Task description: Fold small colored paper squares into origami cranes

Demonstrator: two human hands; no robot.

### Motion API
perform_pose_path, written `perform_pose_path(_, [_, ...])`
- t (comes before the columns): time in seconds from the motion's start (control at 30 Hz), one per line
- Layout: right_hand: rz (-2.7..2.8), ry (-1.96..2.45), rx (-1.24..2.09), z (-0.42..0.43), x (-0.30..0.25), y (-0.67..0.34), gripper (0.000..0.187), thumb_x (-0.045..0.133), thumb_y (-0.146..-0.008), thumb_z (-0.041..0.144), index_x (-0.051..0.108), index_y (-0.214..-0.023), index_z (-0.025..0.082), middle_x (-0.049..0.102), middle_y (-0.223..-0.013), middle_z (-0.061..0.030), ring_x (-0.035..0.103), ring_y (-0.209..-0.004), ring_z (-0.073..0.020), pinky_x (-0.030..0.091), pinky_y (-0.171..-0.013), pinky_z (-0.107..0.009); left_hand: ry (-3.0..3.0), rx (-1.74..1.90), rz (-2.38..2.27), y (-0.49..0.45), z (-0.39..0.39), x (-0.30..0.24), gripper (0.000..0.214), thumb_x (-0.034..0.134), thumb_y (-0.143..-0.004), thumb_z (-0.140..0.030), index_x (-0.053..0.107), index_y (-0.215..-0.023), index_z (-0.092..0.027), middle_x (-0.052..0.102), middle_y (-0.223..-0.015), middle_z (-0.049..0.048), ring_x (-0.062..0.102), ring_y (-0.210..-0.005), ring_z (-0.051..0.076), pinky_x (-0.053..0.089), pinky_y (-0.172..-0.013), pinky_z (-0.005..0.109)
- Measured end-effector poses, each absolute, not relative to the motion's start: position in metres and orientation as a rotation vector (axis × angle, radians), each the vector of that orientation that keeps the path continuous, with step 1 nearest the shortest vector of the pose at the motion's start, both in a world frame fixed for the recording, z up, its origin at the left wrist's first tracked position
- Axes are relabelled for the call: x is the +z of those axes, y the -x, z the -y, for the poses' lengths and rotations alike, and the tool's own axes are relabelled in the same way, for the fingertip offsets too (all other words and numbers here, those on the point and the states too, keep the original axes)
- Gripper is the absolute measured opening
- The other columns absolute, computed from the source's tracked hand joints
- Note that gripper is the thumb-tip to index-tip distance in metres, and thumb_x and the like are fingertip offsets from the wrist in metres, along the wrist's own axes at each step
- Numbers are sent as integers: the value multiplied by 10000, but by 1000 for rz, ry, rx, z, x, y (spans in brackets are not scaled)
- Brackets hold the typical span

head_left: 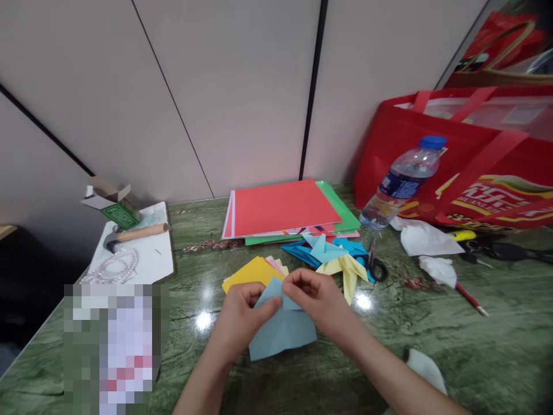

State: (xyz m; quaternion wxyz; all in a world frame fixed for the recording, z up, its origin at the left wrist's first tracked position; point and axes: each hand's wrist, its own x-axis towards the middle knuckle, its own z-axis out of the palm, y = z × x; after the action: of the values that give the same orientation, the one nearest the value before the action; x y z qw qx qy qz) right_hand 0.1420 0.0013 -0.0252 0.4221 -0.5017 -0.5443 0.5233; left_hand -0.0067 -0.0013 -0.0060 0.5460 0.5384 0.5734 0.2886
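Note:
A light blue sheet of paper [283,331] lies partly folded on the green marble table [475,357], just in front of me. My left hand [240,321] pinches its upper left part, fingers closed on the fold. My right hand [317,302] pinches the top edge from the right, thumb and fingers pressed together. Behind the sheet lie small yellow and pink paper squares [253,272]. Folded yellow [345,270] and blue [326,249] paper figures sit a little further back on the right.
A stack of coloured paper sheets [285,210] lies at the back, with black scissors [375,265] beside it. A water bottle [401,183] leans on a red bag [466,167]. Crumpled tissues [425,239], a hammer [136,234], beads [114,264] and a small box [114,206] lie around.

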Motion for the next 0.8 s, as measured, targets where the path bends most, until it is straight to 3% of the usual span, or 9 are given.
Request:
perform_pose_path(0.3, [1324,1250,1328,0,-28,-141,101,570,-721,259,562,-663,177,518,-586,28,455,-550,-110,364,-502,-228,-1330,698,-1391,6,1,-7,309,617,-662,-338,422,-492,-170,345,-490,-68,283,-458,70,211,-396,186])
perform_pose_path(0.47, [1353,1231,1330,-1,-27,-142,97,566,-713,239,556,-639,177,528,-582,27,470,-561,-112,370,-511,-226,-1297,727,-1265,5,1,-7,157,639,-663,-294,595,-703,-148,571,-634,-14,482,-575,118,375,-504,208])
perform_pose_path(0.6, [1353,1238,1323,-1,-27,-141,102,570,-704,239,555,-624,178,527,-576,29,466,-545,-108,367,-502,-223,-1304,852,-1225,3,1,-3,185,642,-675,-262,626,-830,-162,648,-831,35,564,-724,154,435,-643,249])
perform_pose_path(0.67, [1352,1245,1323,0,-26,-140,112,578,-700,243,547,-615,177,521,-570,29,460,-536,-104,364,-494,-218,-1299,876,-1234,3,1,-1,174,631,-686,-283,641,-816,-168,655,-830,37,566,-702,153,434,-627,249])
perform_pose_path(0.8, [1379,1226,1344,2,-25,-138,134,569,-703,229,520,-591,174,497,-557,33,436,-526,-94,358,-481,-206,-1307,913,-1317,2,0,0,153,632,-671,-294,640,-620,-150,626,-626,19,533,-599,142,410,-577,242])
